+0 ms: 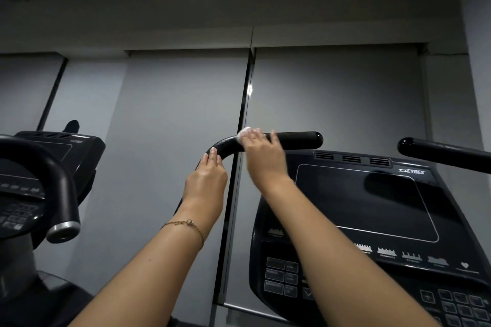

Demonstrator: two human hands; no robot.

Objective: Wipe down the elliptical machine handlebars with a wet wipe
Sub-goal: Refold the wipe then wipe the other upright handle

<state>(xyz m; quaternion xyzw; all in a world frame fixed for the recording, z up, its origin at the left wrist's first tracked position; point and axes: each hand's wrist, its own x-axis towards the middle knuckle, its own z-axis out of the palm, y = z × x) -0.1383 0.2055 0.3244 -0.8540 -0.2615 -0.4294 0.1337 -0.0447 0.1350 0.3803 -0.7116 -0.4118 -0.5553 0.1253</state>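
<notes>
The elliptical's black left handlebar point(297, 140) curves up from below and runs right to a rounded end. My left hand point(206, 176) grips its bend, fingers wrapped over the bar. My right hand point(263, 155) is curled over the bar just right of the bend and presses a white wet wipe point(244, 132) against it; only a small bunch of the wipe shows past my fingers. The right handlebar point(446, 152) juts in from the right edge, untouched.
The Cybex console point(366, 202) with a dark screen and keypad sits below right. A second machine's console and looped handle point(57, 183) stand at the left. Grey wall panels fill the background.
</notes>
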